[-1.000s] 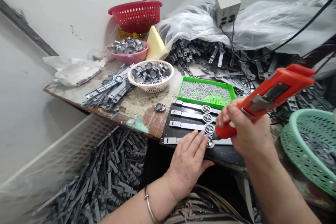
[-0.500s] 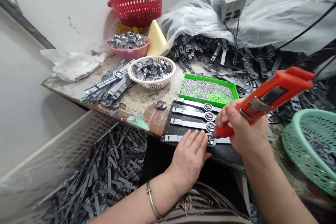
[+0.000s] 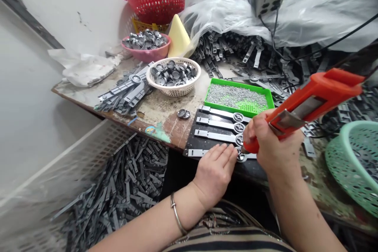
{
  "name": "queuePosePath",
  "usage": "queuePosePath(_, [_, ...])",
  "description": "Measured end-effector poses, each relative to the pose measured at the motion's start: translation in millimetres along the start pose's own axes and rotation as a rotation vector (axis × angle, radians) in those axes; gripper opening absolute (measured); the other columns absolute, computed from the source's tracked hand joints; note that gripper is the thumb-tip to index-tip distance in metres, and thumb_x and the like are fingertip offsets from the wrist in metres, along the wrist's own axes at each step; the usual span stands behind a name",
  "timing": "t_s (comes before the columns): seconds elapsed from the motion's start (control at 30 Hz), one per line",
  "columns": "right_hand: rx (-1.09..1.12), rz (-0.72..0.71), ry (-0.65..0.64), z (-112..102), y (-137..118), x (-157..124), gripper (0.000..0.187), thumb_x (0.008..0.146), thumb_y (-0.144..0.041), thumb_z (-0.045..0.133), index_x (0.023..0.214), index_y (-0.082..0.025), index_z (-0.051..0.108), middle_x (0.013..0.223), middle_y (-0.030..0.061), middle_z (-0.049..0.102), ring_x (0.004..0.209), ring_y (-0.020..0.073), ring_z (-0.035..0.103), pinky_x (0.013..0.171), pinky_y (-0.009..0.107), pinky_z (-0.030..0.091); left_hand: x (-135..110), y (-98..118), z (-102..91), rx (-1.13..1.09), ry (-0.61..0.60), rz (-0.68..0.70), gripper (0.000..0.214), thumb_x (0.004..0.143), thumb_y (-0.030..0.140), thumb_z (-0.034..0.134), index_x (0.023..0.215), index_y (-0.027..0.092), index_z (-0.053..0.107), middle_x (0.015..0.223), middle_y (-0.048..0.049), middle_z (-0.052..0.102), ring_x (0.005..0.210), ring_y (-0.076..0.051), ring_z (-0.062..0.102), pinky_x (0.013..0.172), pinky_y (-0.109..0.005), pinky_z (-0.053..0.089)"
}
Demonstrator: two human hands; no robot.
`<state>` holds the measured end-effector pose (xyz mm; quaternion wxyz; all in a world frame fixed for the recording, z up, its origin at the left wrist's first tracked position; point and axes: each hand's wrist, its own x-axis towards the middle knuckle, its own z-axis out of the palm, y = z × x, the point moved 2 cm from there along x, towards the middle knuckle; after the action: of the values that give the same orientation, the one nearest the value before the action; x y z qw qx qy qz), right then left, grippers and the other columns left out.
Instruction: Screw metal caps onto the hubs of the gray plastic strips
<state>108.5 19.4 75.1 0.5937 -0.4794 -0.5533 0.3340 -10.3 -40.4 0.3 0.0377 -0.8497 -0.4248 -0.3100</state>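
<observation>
My right hand (image 3: 273, 145) is closed round an orange electric screwdriver (image 3: 307, 102), whose tip points down at the round metal cap on the nearest grey plastic strip (image 3: 197, 152). My left hand (image 3: 217, 169) lies flat with its fingers stretched out, pressing on that strip just left of the cap. Three more grey strips (image 3: 218, 124) with round caps lie side by side behind it on a black mat (image 3: 195, 141). A green tray (image 3: 239, 97) of small screws stands just behind the mat.
A white basket (image 3: 174, 75) and a pink bowl (image 3: 146, 45) hold round metal caps; a red basket (image 3: 155, 0) stands behind. Grey strips lie heaped on the bench (image 3: 126, 92), at the back (image 3: 265, 59) and in a bin (image 3: 124, 189) lower left. A teal basket (image 3: 352, 161) sits right.
The view has shifted slightly, so everything sits a little higher and to the right. Both hands stay on the nearest strip, with the screwdriver tip at its cap.
</observation>
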Motion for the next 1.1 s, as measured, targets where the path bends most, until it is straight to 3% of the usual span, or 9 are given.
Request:
queuePosePath(0.13, [-0.014,-0.003,0.097,1,3,1,0.033,0.074,-0.045,0.068,0.062,-0.021,0.048,0.05,-0.004,0.047,0.042,0.0107,0.045,0.041,0.026,0.04,1,0,0.1,0.016,-0.007,0.017,0.028,0.097,0.013,0.038,0.115,0.009,0.059,0.119,-0.0079,0.065,0.109,-0.019,0.06,0.098,-0.036,0.048])
queuePosePath(0.37, [0.206,0.091,0.078,1,1,4,0.028,0.073,-0.036,0.071,0.065,-0.02,0.049,0.049,-0.0055,0.048,0.037,0.0104,0.046,0.034,0.024,0.035,1,-2,0.9,0.056,-0.039,0.041,0.028,0.097,0.013,0.038,0.115,0.009,0.058,0.117,-0.0076,0.065,0.105,-0.018,0.061,0.094,-0.034,0.049])
queuePosePath(0.5, [0.385,0.09,0.065,-18,-23,-2,0.023,0.074,-0.027,0.07,0.065,-0.02,0.05,0.049,-0.0054,0.048,0.04,0.0102,0.046,0.039,0.026,0.039,4,-8,-3.7,0.006,-0.088,0.071,0.027,0.096,0.015,0.043,0.119,0.009,0.055,0.116,-0.0095,0.065,0.098,-0.019,0.061,0.085,-0.033,0.052])
queuePosePath(0.7, [0.538,-0.037,-0.043,-61,-46,-23,0.012,0.084,-0.031,0.058,0.077,-0.021,0.056,0.055,-0.0031,0.048,0.047,0.01,0.046,0.045,0.026,0.039,28,-26,-5.7,-0.04,-0.227,0.047,0.035,0.095,0.017,0.047,0.13,0.016,0.046,0.123,-0.0082,0.061,0.11,-0.018,0.056,0.094,-0.034,0.047])
queuePosePath(0.77, [0.556,-0.045,-0.081,-67,-44,-29,0.015,0.084,-0.035,0.057,0.079,-0.021,0.055,0.055,-0.0034,0.046,0.047,0.0094,0.044,0.044,0.026,0.039,39,-36,0.7,-0.01,-0.272,0.011,0.045,0.09,0.024,0.058,0.132,0.017,0.043,0.128,-0.0109,0.057,0.118,-0.021,0.052,0.098,-0.036,0.045])
queuePosePath(0.9, [0.547,-0.021,-0.123,-63,-39,-36,0.015,0.085,-0.035,0.056,0.079,-0.022,0.053,0.054,-0.0031,0.046,0.045,0.0097,0.045,0.043,0.025,0.039,60,-60,12.2,0.041,-0.297,-0.045,0.098,0.065,0.056,0.075,0.139,0.007,0.033,0.144,-0.0251,0.035,0.135,-0.036,0.029,0.106,-0.047,0.033])
queuePosePath(1.0, [0.539,0.011,-0.103,-59,-34,-38,0.013,0.086,-0.032,0.054,0.078,-0.022,0.052,0.053,-0.0025,0.045,0.045,0.0106,0.045,0.041,0.024,0.038,71,-73,14.1,0.048,-0.423,-0.024,0.117,0.057,0.075,0.067,0.142,0.004,0.027,0.148,-0.0259,0.025,0.138,-0.038,0.019,0.111,-0.048,0.022])
queuePosePath(1.1, [0.471,0.057,-0.088,-63,-16,-38,0.018,0.083,-0.038,0.054,0.073,-0.024,0.05,0.049,-0.0023,0.042,0.04,0.0116,0.044,0.037,0.025,0.037,76,-77,10.3,0.058,-0.555,0.001,0.114,0.063,0.081,0.053,0.142,0.004,0.026,0.15,-0.0247,0.019,0.14,-0.037,0.013,0.112,-0.049,0.012])
